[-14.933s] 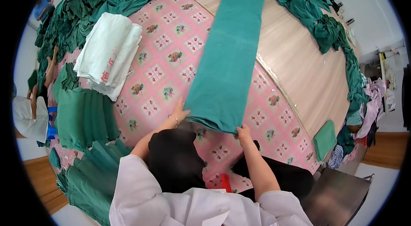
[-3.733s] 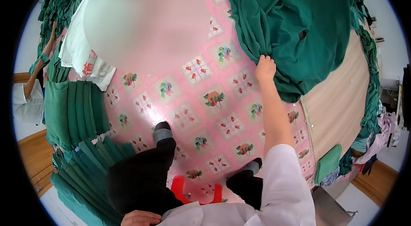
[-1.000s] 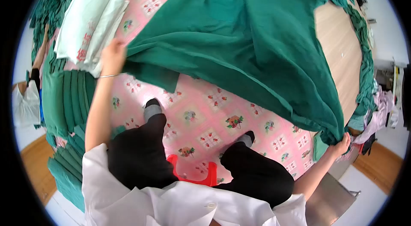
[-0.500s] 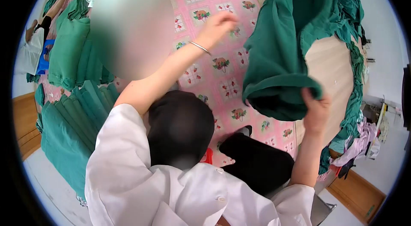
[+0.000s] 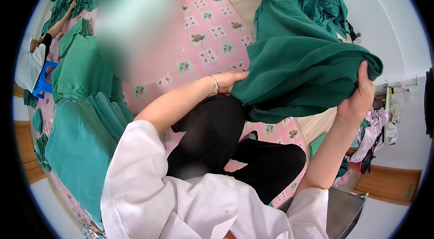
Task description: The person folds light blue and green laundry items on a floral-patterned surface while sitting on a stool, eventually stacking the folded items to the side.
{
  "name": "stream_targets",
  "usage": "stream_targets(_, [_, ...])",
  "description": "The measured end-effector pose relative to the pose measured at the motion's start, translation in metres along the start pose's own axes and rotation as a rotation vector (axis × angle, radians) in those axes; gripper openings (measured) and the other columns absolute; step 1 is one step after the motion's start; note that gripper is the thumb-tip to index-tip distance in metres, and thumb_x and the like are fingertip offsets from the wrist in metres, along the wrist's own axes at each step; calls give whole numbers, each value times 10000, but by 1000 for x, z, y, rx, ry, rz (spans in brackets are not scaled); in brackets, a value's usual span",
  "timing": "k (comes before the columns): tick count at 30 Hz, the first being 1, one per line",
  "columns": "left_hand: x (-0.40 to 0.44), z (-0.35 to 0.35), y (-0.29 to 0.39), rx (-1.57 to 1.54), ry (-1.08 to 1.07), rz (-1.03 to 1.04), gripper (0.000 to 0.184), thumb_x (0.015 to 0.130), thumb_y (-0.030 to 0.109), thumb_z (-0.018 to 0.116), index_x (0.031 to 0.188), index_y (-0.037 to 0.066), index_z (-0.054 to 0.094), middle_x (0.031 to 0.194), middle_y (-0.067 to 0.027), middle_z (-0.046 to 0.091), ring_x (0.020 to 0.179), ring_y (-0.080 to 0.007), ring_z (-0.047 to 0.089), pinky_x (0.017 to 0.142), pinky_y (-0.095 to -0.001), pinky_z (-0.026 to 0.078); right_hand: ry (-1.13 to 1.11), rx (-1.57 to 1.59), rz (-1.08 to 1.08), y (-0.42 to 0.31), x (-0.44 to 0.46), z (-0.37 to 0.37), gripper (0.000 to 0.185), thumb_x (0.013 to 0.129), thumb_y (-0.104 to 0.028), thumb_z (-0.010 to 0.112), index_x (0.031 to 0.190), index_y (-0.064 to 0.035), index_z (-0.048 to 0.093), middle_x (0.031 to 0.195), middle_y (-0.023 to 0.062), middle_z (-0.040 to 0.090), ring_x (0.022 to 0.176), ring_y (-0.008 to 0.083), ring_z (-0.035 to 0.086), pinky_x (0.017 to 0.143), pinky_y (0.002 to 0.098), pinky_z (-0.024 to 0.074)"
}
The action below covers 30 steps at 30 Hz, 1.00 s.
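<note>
A dark green cloth garment (image 5: 298, 76) is stretched between my two hands above my lap, its far part rising away toward the back right. My left hand (image 5: 229, 81), with a bracelet at the wrist, grips the garment's near left edge; cloth hides part of its fingers. On the other side, my right hand (image 5: 360, 97) is closed on the right edge, thumb up against the folded cloth. The cloth between them hangs in loose folds, and I cannot tell which kind of garment it is.
Folded green cloths (image 5: 81, 148) are stacked at the left. Loose green cloth (image 5: 325, 8) lies in a heap at the back right. Pink patterned matting (image 5: 208, 26) covers the floor. Another person (image 5: 29, 65) sits by a blue stool (image 5: 44, 83) at the far left.
My left hand has come down and right and taken hold of the garment. My right hand has risen to the right, and the garment's round open end is now spread wide.
</note>
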<state>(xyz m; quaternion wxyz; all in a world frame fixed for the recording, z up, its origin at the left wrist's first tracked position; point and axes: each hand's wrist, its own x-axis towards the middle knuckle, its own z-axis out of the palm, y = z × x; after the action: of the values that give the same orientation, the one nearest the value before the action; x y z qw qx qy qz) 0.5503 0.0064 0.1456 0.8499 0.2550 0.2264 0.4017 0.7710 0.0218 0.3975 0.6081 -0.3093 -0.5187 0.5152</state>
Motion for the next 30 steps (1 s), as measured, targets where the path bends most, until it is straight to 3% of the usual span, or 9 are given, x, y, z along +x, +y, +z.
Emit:
stream_targets(2, [-8,20,16,163,235,116,411,807,90,598,1195,32,473,1068,-91,584,917,-197,595,814,-335,487,19,-65,-12,-4,-7,-13,182,840,-123,581,947,25,590,930,102,620,807,164,597,737,284,477])
stream_targets(5, [-34,21,59,289,429,233,429,742,96,652,1132,7,498,1001,-99,595,849,-202,602,755,-355,504,-16,-318,106,-2,-32,-31,169,810,-118,619,941,-12,601,897,44,619,762,112,573,688,227,451])
stream_targets(7, [-71,37,97,300,631,404,392,734,75,648,1093,0,509,952,-116,603,814,-211,606,687,-339,518,-106,-979,7,22,-46,-82,298,740,-129,668,1014,-47,583,738,-20,519,694,99,496,650,227,406])
stream_targets(10, [-129,46,146,445,631,612,297,748,52,633,1023,12,526,883,-87,611,744,-172,608,641,-299,515,129,-1327,47,41,-88,-136,418,657,-126,683,1034,-3,551,810,124,587,791,239,576,700,344,441])
stream_targets(13, [-171,37,180,781,677,633,190,757,17,617,925,45,532,782,-30,602,663,-101,581,587,-233,485,128,-1359,308,81,-107,-252,324,688,-92,662,971,47,587,799,123,616,761,192,588,682,327,462])
stream_targets(17, [-185,66,179,921,650,634,156,740,3,614,862,41,524,756,-17,586,610,-74,537,579,-195,447,186,-1066,441,51,-128,-232,228,729,-76,630,904,69,610,824,127,636,712,184,603,654,305,468])
stream_targets(19, [-185,93,159,932,605,660,180,737,-12,610,880,46,517,756,-12,581,647,-76,541,598,-195,441,150,-899,347,43,-134,-215,196,748,-111,617,849,56,623,708,106,632,666,162,590,626,303,460])
stream_targets(23, [-161,113,98,906,514,701,308,714,-37,615,985,52,502,855,-25,591,740,-91,564,672,-221,465,103,-803,51,52,-150,-180,201,767,-72,611,939,31,602,808,66,627,712,109,559,642,261,442])
stream_targets(30, [-108,153,-20,393,339,506,335,737,-43,622,1044,-1,493,899,-64,627,744,-123,610,667,-246,494,54,-618,25,57,-192,-94,98,802,-41,558,873,24,578,727,8,555,672,75,480,620,237,406])
